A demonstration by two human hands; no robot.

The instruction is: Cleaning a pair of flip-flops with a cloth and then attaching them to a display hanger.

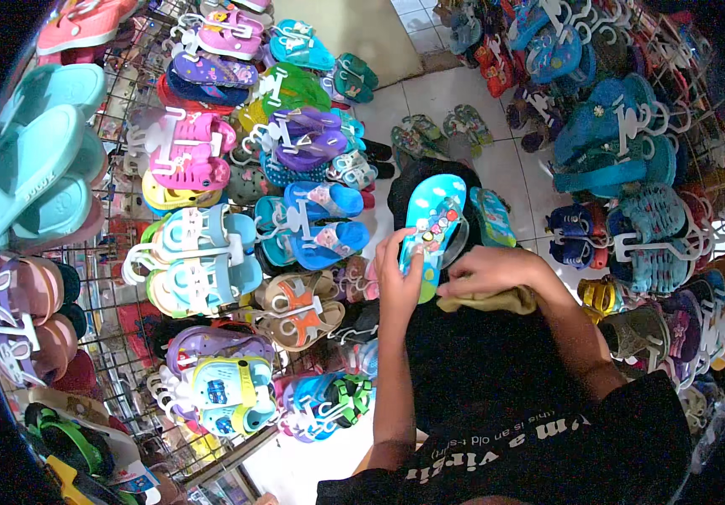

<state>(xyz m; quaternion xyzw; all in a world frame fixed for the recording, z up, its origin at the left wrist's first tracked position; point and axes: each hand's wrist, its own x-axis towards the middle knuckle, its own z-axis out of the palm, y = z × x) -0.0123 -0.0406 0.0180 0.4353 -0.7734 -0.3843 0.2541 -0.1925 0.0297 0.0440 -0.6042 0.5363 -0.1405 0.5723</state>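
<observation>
My left hand (398,265) holds a blue flip-flop (432,221) with cartoon figures and a green lower end, gripping its left edge, thumb on the printed footbed. The sandal's clear strap shows at its right. My right hand (489,271) is curled close to the flip-flop's lower end, above a mustard-coloured cloth (495,302); its fingertips are partly hidden, and whether it grips anything cannot be told. Just beyond, another blue and green flip-flop (493,216) lies beside a dark object (410,177).
Wire-grid racks (103,278) with hanging children's sandals, such as blue slides (328,243) and pink clogs (189,148), rise at the left. More sandals (615,158) hang on white hangers at the right. Patterned flip-flops (419,136) stand on the tiled floor (495,113) ahead.
</observation>
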